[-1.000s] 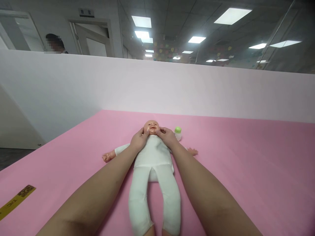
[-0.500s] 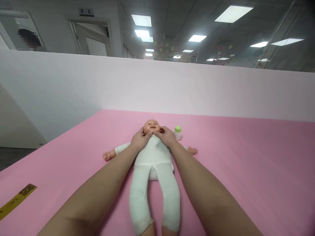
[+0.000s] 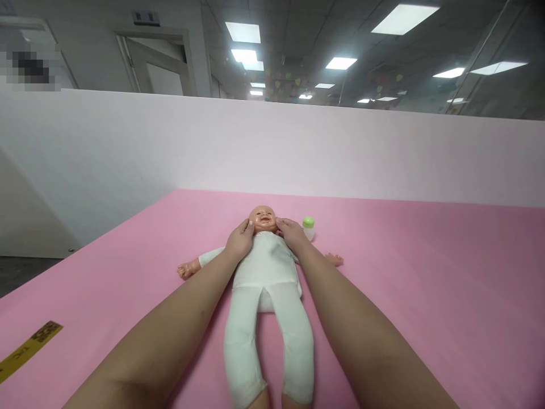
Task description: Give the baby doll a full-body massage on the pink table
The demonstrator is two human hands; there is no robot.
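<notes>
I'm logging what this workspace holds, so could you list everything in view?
doll: one, white body, face up mid-surface
container: one, pale, green top, beside right hand
strip: one, yellow, near left
surface: one, pink, underneath
low wall: one, whitish, behind
door: one, grey, back left
sign: one, dark, above door
ceiling lights: several, white, overhead
other person: one, blurred, far left
left hand, right hand: two, bare, at head's sides
forearms: two, bare, foreground
</notes>
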